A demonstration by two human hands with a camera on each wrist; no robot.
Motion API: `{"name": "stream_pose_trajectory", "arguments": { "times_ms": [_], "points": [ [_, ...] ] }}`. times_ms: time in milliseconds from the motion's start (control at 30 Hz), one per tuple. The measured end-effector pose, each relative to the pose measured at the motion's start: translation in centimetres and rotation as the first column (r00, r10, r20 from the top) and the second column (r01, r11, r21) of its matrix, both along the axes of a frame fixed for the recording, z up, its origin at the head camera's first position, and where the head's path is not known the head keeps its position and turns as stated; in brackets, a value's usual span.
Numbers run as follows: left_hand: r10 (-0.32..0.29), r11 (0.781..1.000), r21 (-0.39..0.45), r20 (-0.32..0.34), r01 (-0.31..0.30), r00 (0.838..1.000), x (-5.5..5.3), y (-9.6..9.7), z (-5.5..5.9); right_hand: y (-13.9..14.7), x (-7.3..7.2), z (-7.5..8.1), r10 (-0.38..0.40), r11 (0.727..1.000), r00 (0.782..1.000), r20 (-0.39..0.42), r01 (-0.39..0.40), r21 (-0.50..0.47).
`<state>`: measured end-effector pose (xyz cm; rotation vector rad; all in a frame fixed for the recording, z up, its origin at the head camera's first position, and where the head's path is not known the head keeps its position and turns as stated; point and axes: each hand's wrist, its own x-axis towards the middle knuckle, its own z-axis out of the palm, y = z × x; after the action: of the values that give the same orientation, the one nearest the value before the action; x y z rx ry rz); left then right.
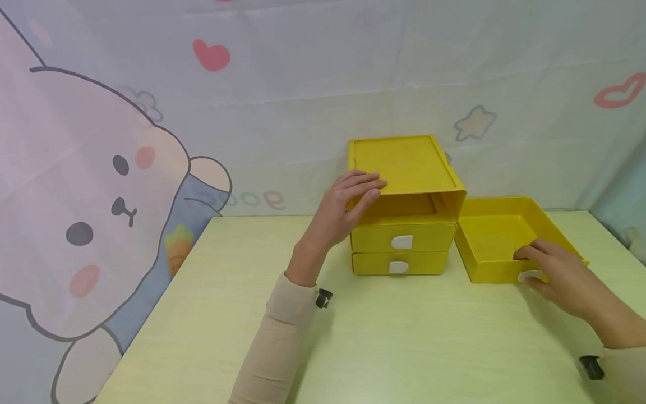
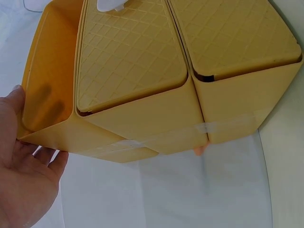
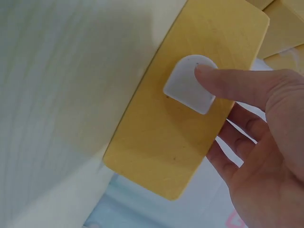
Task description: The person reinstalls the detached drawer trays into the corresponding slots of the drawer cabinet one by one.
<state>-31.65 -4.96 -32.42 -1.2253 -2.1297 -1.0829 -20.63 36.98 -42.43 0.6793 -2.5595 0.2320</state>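
A yellow drawer cabinet [image 1: 409, 163] stands against the back cloth, its top slot open and hollow, with two shut drawers below bearing white tabs. My left hand [image 1: 335, 213] holds the cabinet's upper left front corner; in the left wrist view its thumb [image 2: 16, 97] touches the rim and the fingers bend round the side. To the cabinet's right, a pulled-out yellow drawer [image 1: 492, 273] lies on the table. My right hand [image 1: 562, 275] grips this drawer's front wall, thumb on the white tab [image 3: 187, 83] and fingers over the upper edge. The drawer's visible inside holds nothing.
The pale wooden table [image 1: 212, 325] runs up to a printed cloth [image 1: 313, 112] with a cartoon animal at the left. A small black object [image 1: 324, 298] sits beside the left cuff, and another black object [image 1: 591, 367] beside the right cuff.
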Motion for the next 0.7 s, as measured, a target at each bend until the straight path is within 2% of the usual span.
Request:
{"name": "stream_pose_trajectory", "arguments": {
  "times_ms": [167,400,700],
  "points": [
    [-0.001,1.000,0.000,-0.008,0.001,1.000,0.0,0.0,0.0,0.0,-0.2,-0.3,-0.009,1.000,1.000,-0.020,0.009,-0.003],
    [-0.015,1.000,0.004,-0.037,0.015,0.999,-0.3,0.0,-0.1,0.2,-0.1,-0.1,0.029,1.000,0.998,-0.054,-0.030,-0.008],
    [-0.006,1.000,-0.004,-0.022,0.006,1.000,-0.2,-0.1,-0.1,0.2,1.3,1.0,0.032,0.999,0.999,-0.023,-0.032,0.015]
  ]
}}
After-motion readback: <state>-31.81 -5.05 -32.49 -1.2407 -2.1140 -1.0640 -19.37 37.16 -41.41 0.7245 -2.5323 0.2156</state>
